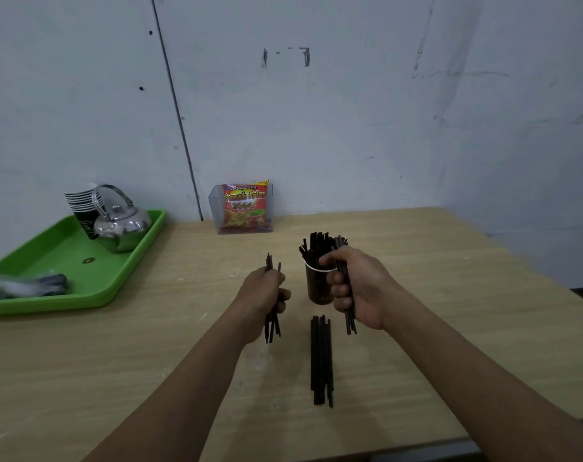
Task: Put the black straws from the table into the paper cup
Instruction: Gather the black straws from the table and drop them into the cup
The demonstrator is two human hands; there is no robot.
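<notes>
A dark paper cup with a white rim stands mid-table, with several black straws sticking up out of it. My left hand grips a small bunch of black straws upright, just left of the cup. Right of the cup, my right hand holds another bunch of straws, its fingers close against the cup's side. A loose bundle of black straws lies on the wooden table in front of the cup.
A green tray at the left carries a steel kettle, a stack of paper cups and a grey cloth. A clear box with a red snack packet stands against the wall.
</notes>
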